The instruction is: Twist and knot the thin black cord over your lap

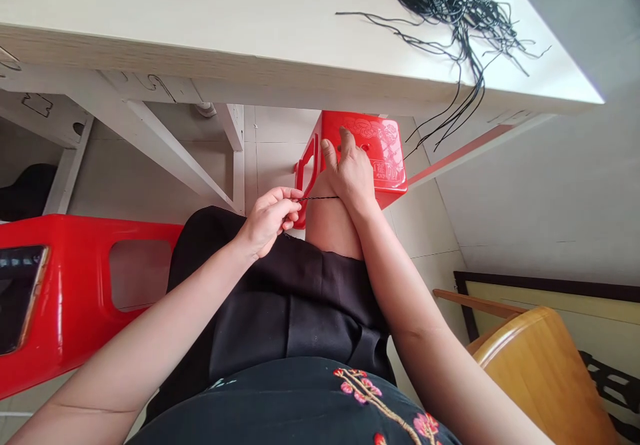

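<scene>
A thin black cord [320,197], twisted along its length, runs taut over the bare leg [331,228]. My left hand [271,218] pinches its left end between thumb and fingertips, with the other fingers curled in. My right hand [354,173] lies over the leg near the knee, thumb and fingers stretched out. At its wrist the cord passes out of sight under the palm side, so its other end is hidden. A tangled bundle of black cords [450,5] rests on the white table [200,5], several loose ends hanging over the front edge.
A red plastic stool [390,141] stands beyond the knee, below the tabletop. At the left, a phone [20,298] lies on another red stool [83,285]. White table legs [165,151] slant underneath. A wooden chair [540,371] is at the lower right.
</scene>
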